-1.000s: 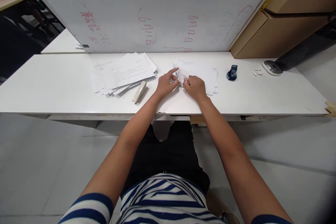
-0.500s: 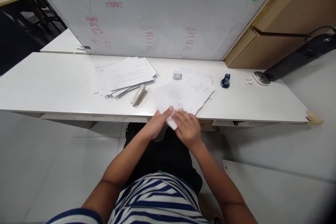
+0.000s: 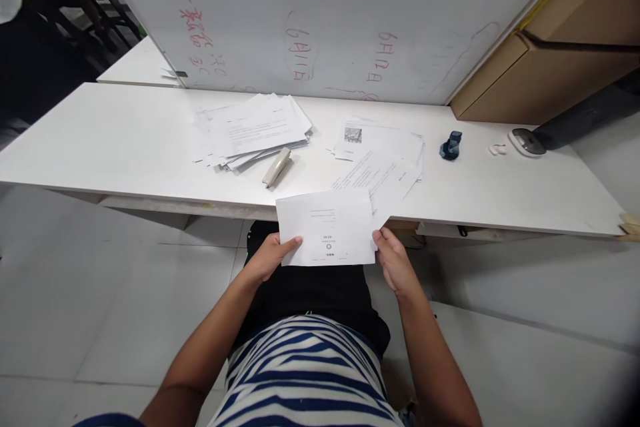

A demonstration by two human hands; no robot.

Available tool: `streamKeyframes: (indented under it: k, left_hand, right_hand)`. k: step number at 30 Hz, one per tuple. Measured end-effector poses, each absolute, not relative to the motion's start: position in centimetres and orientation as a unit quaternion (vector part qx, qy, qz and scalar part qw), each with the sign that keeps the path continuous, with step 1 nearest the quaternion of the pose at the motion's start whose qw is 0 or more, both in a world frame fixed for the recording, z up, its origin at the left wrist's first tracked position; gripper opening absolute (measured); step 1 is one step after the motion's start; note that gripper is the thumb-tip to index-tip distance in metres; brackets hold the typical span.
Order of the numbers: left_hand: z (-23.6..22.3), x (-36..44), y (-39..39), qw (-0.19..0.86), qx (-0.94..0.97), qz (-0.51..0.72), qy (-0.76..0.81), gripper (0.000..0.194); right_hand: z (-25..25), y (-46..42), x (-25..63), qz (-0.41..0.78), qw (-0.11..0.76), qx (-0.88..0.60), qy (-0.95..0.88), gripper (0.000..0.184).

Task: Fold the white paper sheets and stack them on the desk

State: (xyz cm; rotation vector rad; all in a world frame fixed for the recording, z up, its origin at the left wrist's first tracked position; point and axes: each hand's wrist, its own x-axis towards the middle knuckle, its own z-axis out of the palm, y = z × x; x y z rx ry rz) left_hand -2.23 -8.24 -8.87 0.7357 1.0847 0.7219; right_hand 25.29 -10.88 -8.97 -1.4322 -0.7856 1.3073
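Observation:
A printed sheet of paper [image 3: 327, 227] is held flat over my lap, just off the desk's front edge. My left hand [image 3: 273, 255] pinches its left side, thumb on top and the other fingers underneath. At the sheet's right edge my right hand [image 3: 395, 260] is closed on the paper, its fingers partly hidden. Beyond it lie other loose printed sheets [image 3: 385, 177], one with a dark square print. A stack of papers [image 3: 260, 127] lies to the left, with a light-coloured stapler [image 3: 277, 168] beside its front right corner.
The white desk [image 3: 120, 147] runs across in front of me, with a whiteboard [image 3: 340, 20] along its back edge. To the right are a small dark blue object [image 3: 451, 145], a small white item [image 3: 497, 149], a computer mouse [image 3: 527, 143] and cardboard boxes [image 3: 540, 73].
My hands have come from the right-hand papers back to the desk's front edge, bringing a sheet along. They have since moved apart to its two sides, and it now lies flat between them.

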Motion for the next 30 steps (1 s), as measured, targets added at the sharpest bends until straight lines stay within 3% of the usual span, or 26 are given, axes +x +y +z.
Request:
streamKeyframes:
  k: [2, 6, 11, 15, 19, 22, 25, 30]
  left_hand:
    - [-8.9, -2.3, -8.2, 0.728, 0.348, 0.324, 0.493, 0.051]
    - [-9.0, -2.7, -8.5, 0.72, 0.364, 0.322, 0.496, 0.051]
    - [-9.0, -3.1, -8.8, 0.71, 0.341, 0.357, 0.502, 0.05]
    - [-9.5, -2.9, -8.9, 0.711, 0.282, 0.416, 0.492, 0.049]
    - [-9.7, -1.8, -9.0, 0.748, 0.225, 0.455, 0.428, 0.047]
    - [-9.5, -0.8, -9.1, 0.759, 0.215, 0.471, 0.395, 0.046]
    - [-9.2, 0.1, -9.3, 0.757, 0.22, 0.474, 0.392, 0.047]
    - [-8.8, 0.6, -9.4, 0.723, 0.255, 0.462, 0.446, 0.049]
  right_hand:
    - [-8.5, -10.3, 25.0, 0.557, 0.525, -0.57, -0.298, 0.044]
    - [-8.1, -9.1, 25.2, 0.479, 0.589, -0.6, -0.25, 0.031]
    - [-7.5, -9.1, 24.7, 0.371, 0.629, -0.631, -0.262, 0.032]
    - [-8.3, -10.2, 22.5, 0.419, 0.639, -0.606, -0.222, 0.03]
    - [-10.4, -11.0, 19.6, 0.49, 0.624, -0.549, -0.264, 0.029]
    - [-11.7, -11.7, 17.5, 0.474, 0.58, -0.59, -0.3, 0.019]
    - [-11.9, -12.6, 15.9, 0.445, 0.514, -0.622, -0.389, 0.023]
    - [-11.5, -13.1, 16.0, 0.435, 0.468, -0.569, -0.518, 0.016]
